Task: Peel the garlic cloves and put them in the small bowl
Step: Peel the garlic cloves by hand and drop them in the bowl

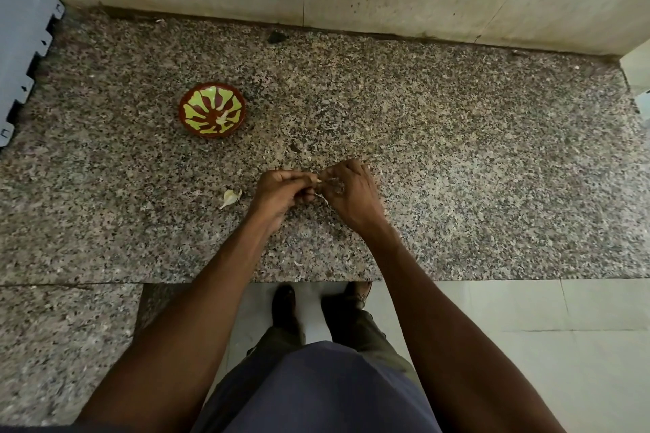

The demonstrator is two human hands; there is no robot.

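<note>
I judge the job partly done: the one bowl [212, 109] holds what look like one or two pale peeled cloves, while one unpeeled clove [230, 198] lies on the counter [457, 169] just left of my hands. My left hand [281, 192] and right hand [346, 190] meet over the counter, both pinching a third clove [318, 181], mostly hidden, its skin trailing below.

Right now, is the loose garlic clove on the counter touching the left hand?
Apart. The head view shows bare granite between the loose garlic clove and the left hand.
</note>
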